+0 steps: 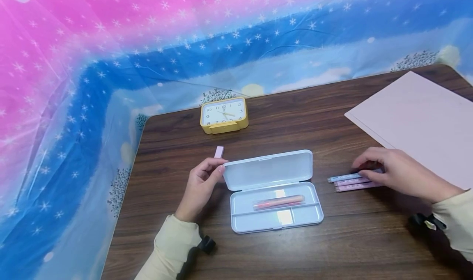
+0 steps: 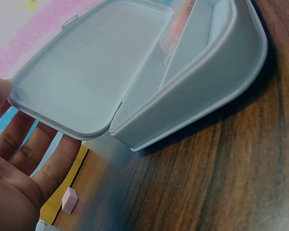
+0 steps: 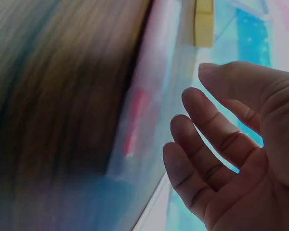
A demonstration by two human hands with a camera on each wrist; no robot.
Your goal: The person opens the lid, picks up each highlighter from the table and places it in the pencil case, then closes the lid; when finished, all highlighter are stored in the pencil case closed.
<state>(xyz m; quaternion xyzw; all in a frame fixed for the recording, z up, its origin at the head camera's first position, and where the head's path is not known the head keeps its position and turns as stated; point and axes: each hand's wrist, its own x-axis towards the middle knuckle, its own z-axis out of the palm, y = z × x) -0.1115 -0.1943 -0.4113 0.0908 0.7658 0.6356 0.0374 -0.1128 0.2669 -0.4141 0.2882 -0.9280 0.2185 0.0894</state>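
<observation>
A white pencil case [image 1: 277, 228] stands with its lid [image 1: 267, 171] raised, showing a divided tray. My left hand [image 1: 199, 185] pinches the lid's left corner, thumb on the inner side and fingers behind it, as the left wrist view shows. In the tray's back compartment lies a peach and red pen-like item [image 1: 278, 202] in clear plastic. My right hand [image 1: 397, 175] is over a row of slim printed pastel sticks [image 1: 352, 185], one bluish and two pink. Its fingers [image 3: 195, 103] are loosely bent and grip nothing in the right wrist view, where a stick is blurred beside them.
A small pink block [image 1: 219, 151], like an eraser, lies behind my left hand. Farther back stands a yellow clock [image 1: 224, 115]. A large pale pink sheet or folder [image 1: 417, 115] covers the table's right side. Printed cloth [image 1: 177, 46] hangs behind the brown wooden table [image 1: 166, 140].
</observation>
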